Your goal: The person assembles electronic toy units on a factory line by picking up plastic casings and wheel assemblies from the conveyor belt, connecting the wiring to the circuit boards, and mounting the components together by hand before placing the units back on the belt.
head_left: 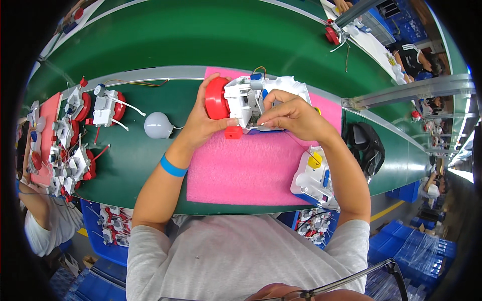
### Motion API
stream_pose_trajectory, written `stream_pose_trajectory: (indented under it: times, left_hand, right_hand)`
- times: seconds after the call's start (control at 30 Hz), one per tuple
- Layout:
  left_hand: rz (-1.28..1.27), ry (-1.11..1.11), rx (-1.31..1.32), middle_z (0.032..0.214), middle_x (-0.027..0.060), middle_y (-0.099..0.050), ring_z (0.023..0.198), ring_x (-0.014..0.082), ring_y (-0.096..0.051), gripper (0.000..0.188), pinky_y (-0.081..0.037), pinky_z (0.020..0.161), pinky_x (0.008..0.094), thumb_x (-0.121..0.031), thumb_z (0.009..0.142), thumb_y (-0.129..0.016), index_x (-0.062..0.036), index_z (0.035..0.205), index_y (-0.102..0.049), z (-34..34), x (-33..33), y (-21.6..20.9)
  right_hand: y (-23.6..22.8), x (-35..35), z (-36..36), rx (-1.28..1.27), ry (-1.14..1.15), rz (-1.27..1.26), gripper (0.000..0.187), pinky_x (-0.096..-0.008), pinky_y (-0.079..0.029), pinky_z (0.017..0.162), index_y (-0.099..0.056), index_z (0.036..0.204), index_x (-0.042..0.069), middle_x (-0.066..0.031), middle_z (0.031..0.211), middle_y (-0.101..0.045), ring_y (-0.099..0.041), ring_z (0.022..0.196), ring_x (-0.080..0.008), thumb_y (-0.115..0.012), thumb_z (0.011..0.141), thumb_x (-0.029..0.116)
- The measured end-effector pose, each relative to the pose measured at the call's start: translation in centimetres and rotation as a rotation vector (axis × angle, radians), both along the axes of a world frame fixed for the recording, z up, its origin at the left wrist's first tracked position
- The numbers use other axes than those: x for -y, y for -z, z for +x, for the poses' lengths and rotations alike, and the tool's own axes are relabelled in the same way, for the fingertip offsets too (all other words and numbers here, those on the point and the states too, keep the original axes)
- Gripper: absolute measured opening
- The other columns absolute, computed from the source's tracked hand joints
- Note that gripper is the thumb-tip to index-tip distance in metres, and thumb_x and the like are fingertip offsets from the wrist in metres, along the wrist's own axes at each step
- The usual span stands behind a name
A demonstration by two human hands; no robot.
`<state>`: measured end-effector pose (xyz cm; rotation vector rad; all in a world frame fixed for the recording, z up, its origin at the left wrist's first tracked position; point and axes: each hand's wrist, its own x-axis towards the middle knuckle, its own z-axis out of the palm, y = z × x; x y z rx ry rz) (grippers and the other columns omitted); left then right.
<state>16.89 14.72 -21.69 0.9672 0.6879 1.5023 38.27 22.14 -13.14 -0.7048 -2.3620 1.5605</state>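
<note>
Head view shows the work part-way along, as judged from the state of the pieces. On the white assembly (235,94), the red wheel (217,98) sits at the left end and a blue-capped cylinder (256,77) is in place on the far side; these look done. The interior lies exposed, and a white shell (303,181) with a yellow part (315,160) rests separately to the near right, so wiring and closing appear outstanding. A thin wire runs from beneath the right hand toward that shell; whether it joins either piece cannot be determined.

Position: the assembly lies at the far side of the pink mat (241,173), on the green tabletop (133,165), between both hands. The left hand (205,113) has a firm grip on its left end, fingers wrapped around the wheel, thumb against the white frame. The right hand (293,116) is over the open middle, thumb and fingertips pressed together on what appears to be a small white piece; its exact kind is too small to confirm. Similar units (104,110) stand well apart, at left.
</note>
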Motion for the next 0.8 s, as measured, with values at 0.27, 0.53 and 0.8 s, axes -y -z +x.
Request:
stream_pose_trajectory:
  times: [0.27, 0.53, 0.8]
  left_hand:
    - [-0.051, -0.035, 0.008, 0.128, 0.0098, -0.044, 0.119, 0.0237, -0.046, 0.096, -0.040, 0.100, 0.0368, -0.001, 0.062, -0.080, -0.0118, 0.139, -0.023, 0.2, -0.2, 0.0]
    - [-0.104, -0.087, 0.025, 0.127, 0.0093, -0.045, 0.116, 0.0219, -0.048, 0.090, -0.042, 0.098, 0.0351, 0.002, 0.065, -0.077, -0.0111, 0.138, -0.026, 0.3, -0.2, -0.3]
    - [-0.113, -0.173, -0.046, 0.125, 0.0085, -0.046, 0.114, 0.0191, -0.049, 0.082, -0.043, 0.097, 0.0328, 0.001, 0.070, -0.073, -0.0106, 0.137, -0.028, 1.0, -0.7, 0.2]
  right_hand:
    - [-0.4, -1.4, -0.5, 0.105, 0.018, -0.002, 0.009, -0.0294, -0.044, 0.077, -0.069, 0.087, 0.005, -0.0048, 0.095, -0.055, -0.053, 0.090, -0.0171, -0.064, 0.080, 0.005]
    - [0.1, -1.8, -1.0, 0.150, -0.001, 0.750, 0.008, -0.0366, -0.033, 0.089, -0.072, 0.079, 0.014, -0.0014, 0.097, -0.052, -0.046, 0.099, -0.0214, -0.070, 0.071, 0.014]
    - [2.0, -2.1, -1.9, 0.476, -0.119, 1.037, 0.003, -0.0410, -0.034, 0.091, -0.071, 0.069, 0.015, -0.0023, 0.088, -0.054, -0.050, 0.097, -0.0203, -0.068, 0.069, 0.016]
